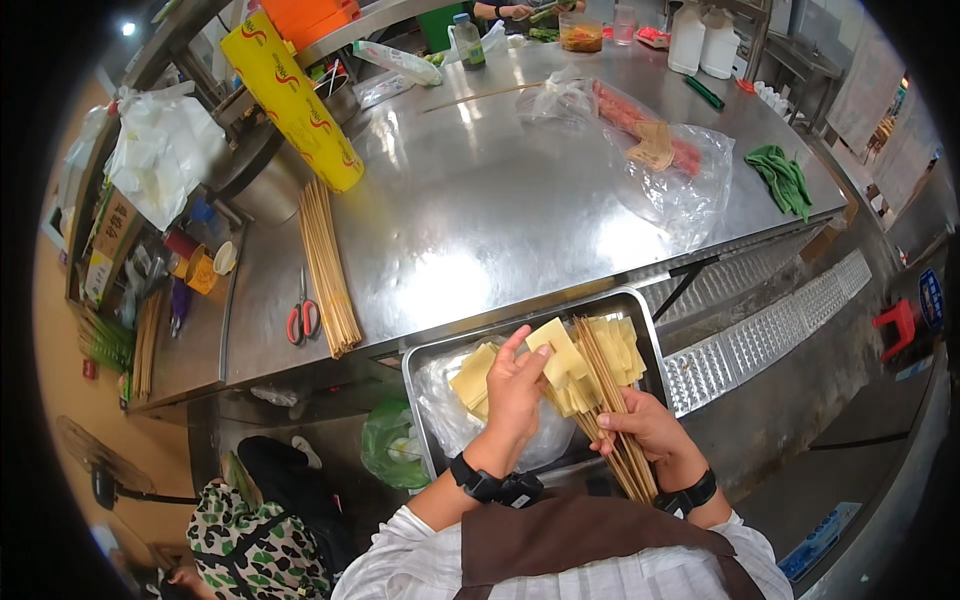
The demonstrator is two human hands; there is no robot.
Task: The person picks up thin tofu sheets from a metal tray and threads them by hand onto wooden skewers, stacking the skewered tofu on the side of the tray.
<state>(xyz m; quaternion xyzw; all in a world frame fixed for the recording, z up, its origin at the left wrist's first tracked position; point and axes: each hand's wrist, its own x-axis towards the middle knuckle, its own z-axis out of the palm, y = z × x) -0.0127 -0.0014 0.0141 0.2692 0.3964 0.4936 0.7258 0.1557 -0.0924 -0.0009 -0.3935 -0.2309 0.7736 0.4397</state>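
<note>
Above a metal tray [657, 352], my left hand [517, 394] pinches a thin, square, pale yellow food sheet [556, 346], which looks like tofu skin. A bundle of bamboo skewers [634, 465] is gripped in my right hand [651, 426], its shafts slanting from the apron up over the tray. Several folded yellow sheets [574, 397] sit around the skewers' upper part; whether each is pierced I cannot tell. Inside the tray, one pile of yellow sheets [474, 379] lies left on clear plastic [442, 382], and another pile [621, 349] lies right of the skewers.
On the steel table [465, 210] are loose skewers [328, 277], red-handled scissors [301, 319], a yellow cling-film roll [300, 105], bagged reddish meat [637, 120] and a green cloth [780, 180]. A person in a patterned top [255, 544] is low at left; another person's hands [519, 11] work across the table.
</note>
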